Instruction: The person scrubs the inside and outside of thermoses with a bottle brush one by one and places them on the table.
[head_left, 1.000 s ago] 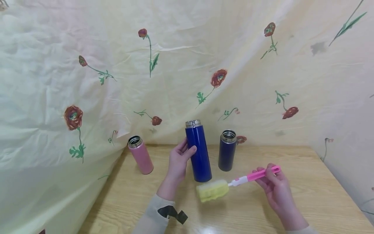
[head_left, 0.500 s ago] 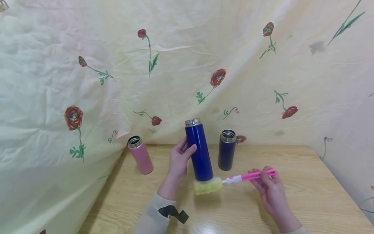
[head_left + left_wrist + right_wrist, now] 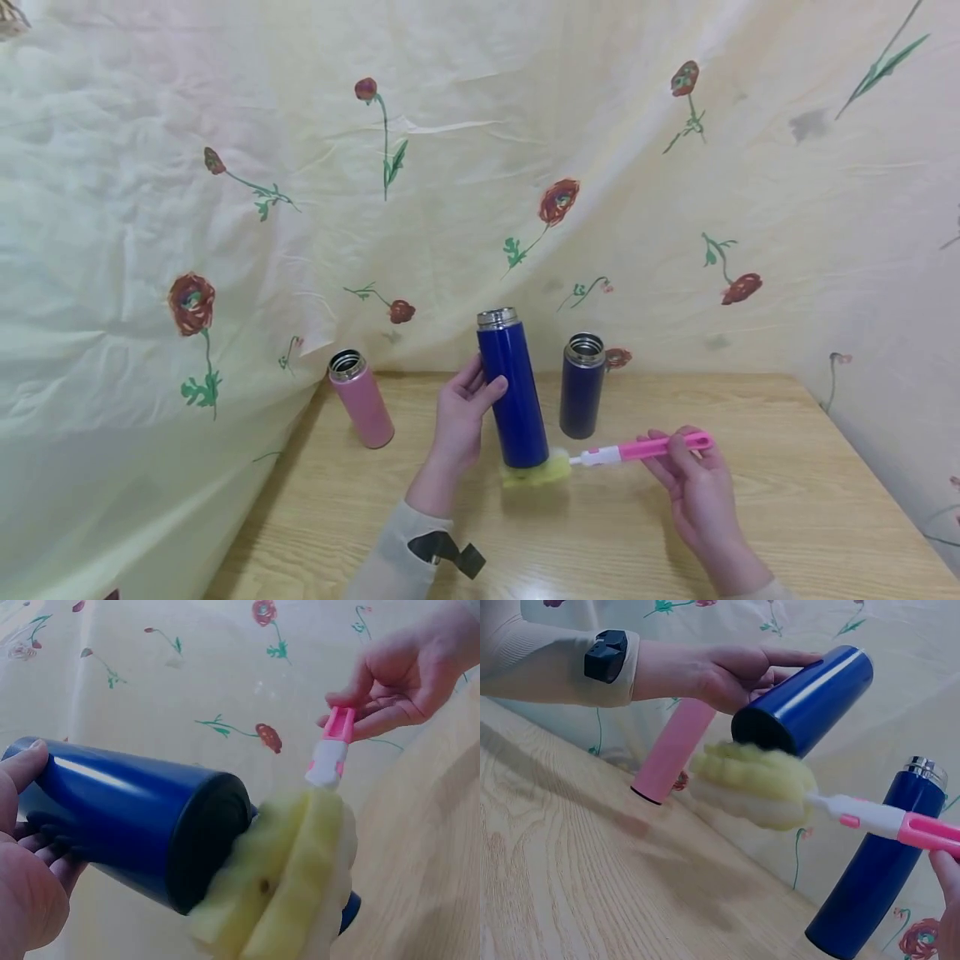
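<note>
My left hand (image 3: pixel 459 421) grips a tall blue thermos bottle (image 3: pixel 513 400), thumb in front, holding it tilted above the table. Its silver threaded neck points up and bears no lid. In my right hand (image 3: pixel 701 492) the pink handle of a bottle brush (image 3: pixel 645 449) is pinched between thumb and fingers. The brush's yellow and white sponge head (image 3: pixel 292 877) lies at the bottle's dark base (image 3: pixel 210 840), seemingly touching it. From the right wrist, the sponge (image 3: pixel 754 787) shows just under that base. In the head view the bottle hides part of the sponge.
A pink bottle (image 3: pixel 362 400) without a lid stands at the left of the wooden table (image 3: pixel 795 475). A shorter dark blue bottle (image 3: pixel 582 387), also lidless, stands right of the held one. Flower-patterned cloth (image 3: pixel 450 167) hangs behind and at the sides.
The brush has moved left and up, bringing its sponge from in front of the bottle to under its base. The left hand and the bottle have barely shifted.
</note>
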The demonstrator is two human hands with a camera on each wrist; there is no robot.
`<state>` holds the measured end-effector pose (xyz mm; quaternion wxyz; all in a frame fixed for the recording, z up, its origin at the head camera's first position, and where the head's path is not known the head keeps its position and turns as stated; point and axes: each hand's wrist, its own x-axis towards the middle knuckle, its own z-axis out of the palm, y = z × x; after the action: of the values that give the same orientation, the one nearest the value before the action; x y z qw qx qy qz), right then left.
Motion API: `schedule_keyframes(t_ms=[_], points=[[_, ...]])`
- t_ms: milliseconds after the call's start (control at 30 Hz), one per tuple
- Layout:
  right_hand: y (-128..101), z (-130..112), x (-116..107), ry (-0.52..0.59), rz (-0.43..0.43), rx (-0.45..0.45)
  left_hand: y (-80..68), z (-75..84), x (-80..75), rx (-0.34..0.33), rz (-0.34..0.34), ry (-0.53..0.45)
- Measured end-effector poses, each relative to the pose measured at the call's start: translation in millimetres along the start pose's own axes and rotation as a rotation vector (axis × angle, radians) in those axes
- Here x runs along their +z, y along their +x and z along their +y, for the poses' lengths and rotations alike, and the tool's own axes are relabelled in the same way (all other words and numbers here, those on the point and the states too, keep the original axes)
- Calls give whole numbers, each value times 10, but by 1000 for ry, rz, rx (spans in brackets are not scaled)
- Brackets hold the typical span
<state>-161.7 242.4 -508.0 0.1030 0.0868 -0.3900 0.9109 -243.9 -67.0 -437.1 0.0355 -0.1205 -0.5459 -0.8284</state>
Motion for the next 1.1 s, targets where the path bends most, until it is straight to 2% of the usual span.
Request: schedule_keyframes(t_ms=[300,467,600,700,767,933,1100], points=[[4,-7,36,-17,6,33,-33,-46,-18,1,31,29],[0,-18,34,-29,7,57,-62,-58,-20,12,21,22],[22,-51,2,-59,81,63,-67,-65,-26,18,28,4],[40,-97,-53,-66,134,67,-50,-91,-32,17,55,-9],[40,-142,-97,-65,141,71,-27,-124,-29,23,84,-11],[12,-253,-183,-110,140,54,115,-309,-31,48,157,21],[-32,-315,-248,-123,135,55,304,-585,-48,54,159,59]])
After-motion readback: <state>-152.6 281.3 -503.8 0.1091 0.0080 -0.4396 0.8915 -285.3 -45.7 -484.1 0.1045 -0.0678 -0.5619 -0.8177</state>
